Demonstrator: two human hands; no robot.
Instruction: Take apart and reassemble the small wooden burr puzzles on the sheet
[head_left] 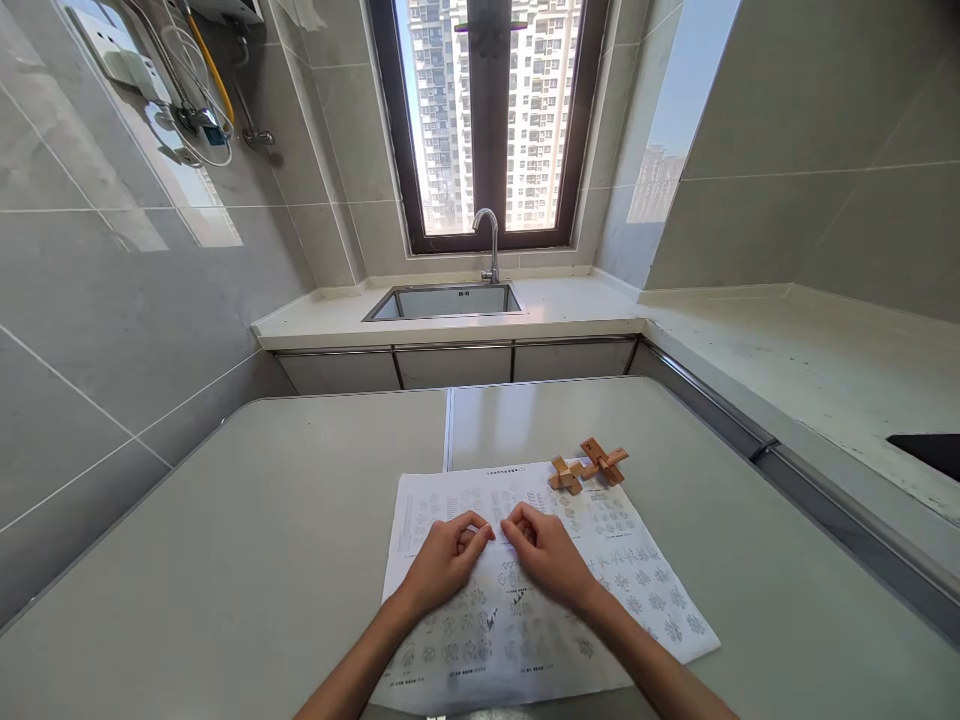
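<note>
A printed instruction sheet (615,560) lies on the grey table (262,540) in front of me. My left hand (444,562) and my right hand (550,555) rest on the sheet's middle, fingers curled, fingertips nearly touching each other. Whether anything small sits between the fingers I cannot make out. A wooden interlocking puzzle (589,467), in two tones of brown, sits at the sheet's far right corner, well beyond my right hand.
A counter with a steel sink (444,301) and tap (489,240) runs below the window ahead. A second counter (810,370) runs along the right, with a dark cooktop corner (930,452). A tiled wall stands on the left.
</note>
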